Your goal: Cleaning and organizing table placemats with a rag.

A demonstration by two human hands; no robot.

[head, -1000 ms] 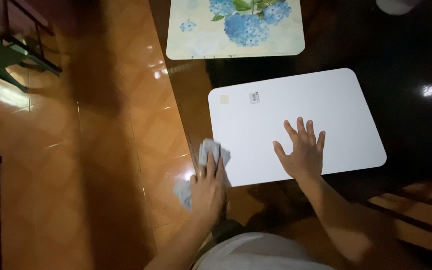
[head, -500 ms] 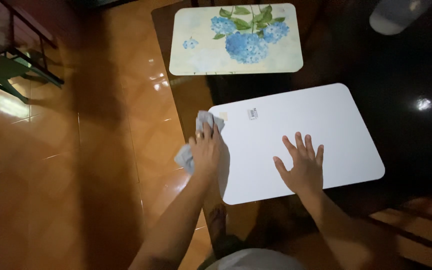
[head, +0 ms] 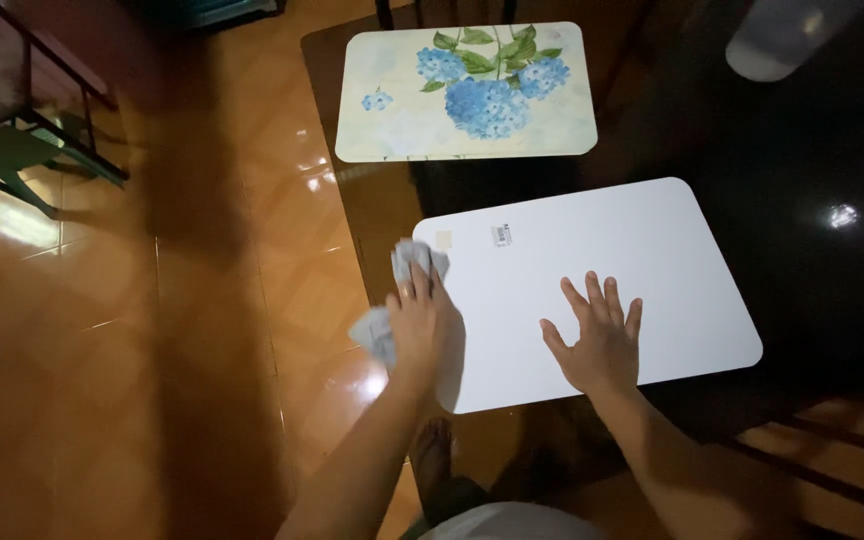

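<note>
**A:** ok so compared to half a second back, the left hand (head: 420,325) is sitting a bit nearer along the left edge of the white mat (head: 602,270), and the grey cloth (head: 407,268) is sliding with it. The right hand (head: 600,340) is basically staying where it was.

**B:** what's each hand doing exactly?

**A:** The left one is lying flat on the crumpled cloth, fingers together and pointing far, pressing it down right at the mat's left edge. Part of the cloth is poking out past the fingertips on the far side, and another bit is hanging out to the left, over the tabletop's edge. The right hand is pressing palm-down on the near-middle of the mat, fingers spread wide, gripping nothing.

**B:** and the mat itself?

**A:** It's lying plain side up on the dark glass tabletop (head: 812,150), slightly skewed, with a small sticker (head: 501,235) and a pale square tag (head: 443,239) near its far-left corner. Farther off, a floral placemat (head: 464,92) with blue flowers is lying flat, well apart. A whitish round thing (head: 777,40) is showing blurred at far right. Left of the tabletop, shiny orange floor tiles (head: 202,300) and a green-legged chair (head: 12,130).
</note>
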